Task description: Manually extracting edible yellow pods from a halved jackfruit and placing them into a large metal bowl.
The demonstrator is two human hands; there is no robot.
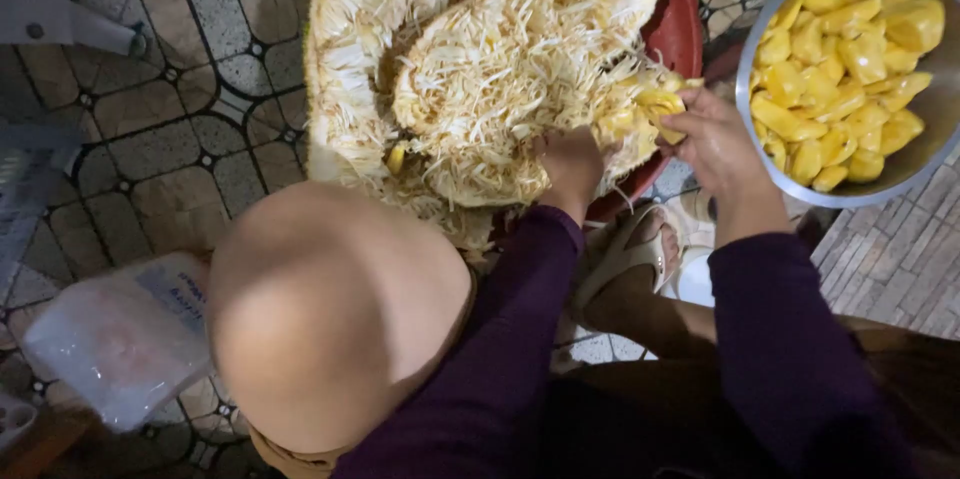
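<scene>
Right hand (715, 134) pinching a yellow jackfruit pod (660, 104), left hand (572, 167) gripping the opened jackfruit (520, 69) beside it

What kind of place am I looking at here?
Probably a home floor or courtyard used for food prep: patterned floor tiles, a cut-open jackfruit on a red tray, and a metal bowl of yellow pods.

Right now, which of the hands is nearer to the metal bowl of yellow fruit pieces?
The right hand: it is just beside the metal bowl, at its rim. The left hand is farther away, on the cut jackfruit.
</scene>
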